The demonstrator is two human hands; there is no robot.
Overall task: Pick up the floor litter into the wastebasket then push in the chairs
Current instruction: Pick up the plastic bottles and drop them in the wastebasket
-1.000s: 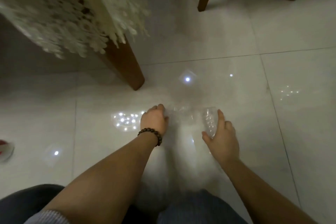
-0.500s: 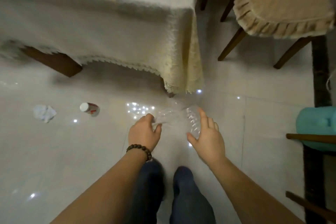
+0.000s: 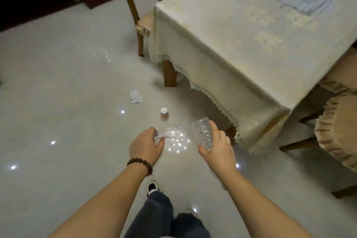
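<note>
A: A clear plastic bottle [image 3: 202, 133] is held above the floor [image 3: 58, 92] at centre frame; the right hand [image 3: 218, 149] is wrapped around its ribbed body, the left hand [image 3: 146, 145] is pinched on its neck end.

B: Noted. A small capped bottle [image 3: 164, 114] at 12 o'clock and crumpled paper [image 3: 135, 96] at 11 o'clock are left lying. No wastebasket is seen.

A: One-handed carry is advised, so the other hand is freed for the remaining litter.

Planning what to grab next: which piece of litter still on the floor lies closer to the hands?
The small white-capped bottle, just beyond the clear plastic bottle held by both hands. The crumpled white paper lies farther off to the left.
</note>
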